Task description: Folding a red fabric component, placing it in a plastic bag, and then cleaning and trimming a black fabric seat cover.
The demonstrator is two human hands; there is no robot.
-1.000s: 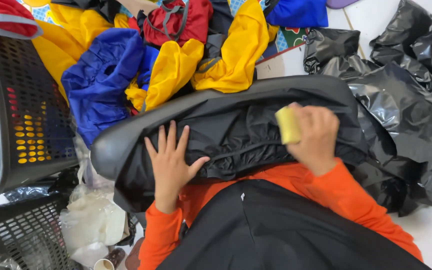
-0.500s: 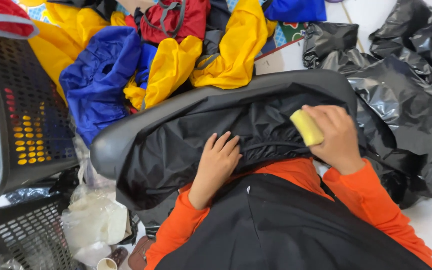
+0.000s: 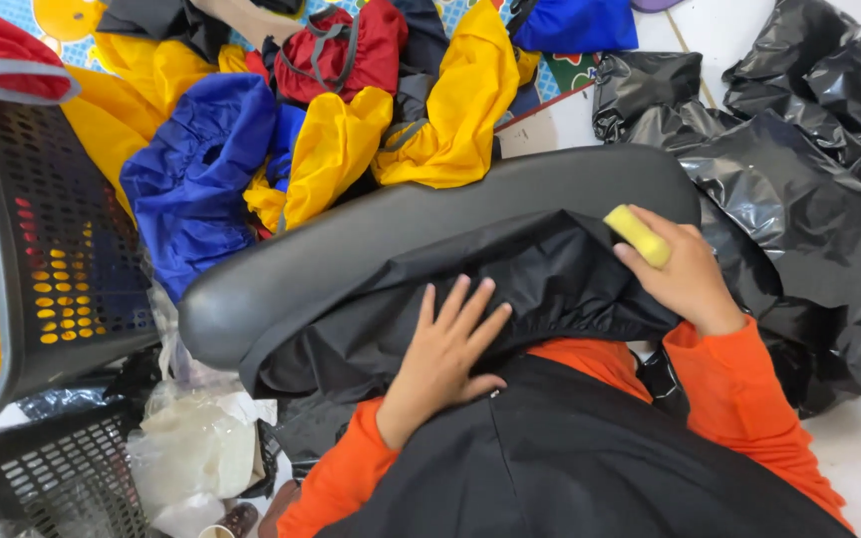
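Black cloth (image 3: 510, 289) is spread over a dark grey padded board (image 3: 371, 249) in the middle of the scene. It is pressed flat by the left hand (image 3: 445, 354), with the fingers (image 3: 470, 309) stretched out and slightly apart, so nothing is gripped. A yellow block (image 3: 637, 236) is held by the right hand (image 3: 685, 274), the fingers closed around it, at the right end of the cloth. Yellow, blue and red garments (image 3: 331, 139) are piled on the far side. A black basket (image 3: 42, 249) is seen at the left, black bags (image 3: 799, 189) at the right.
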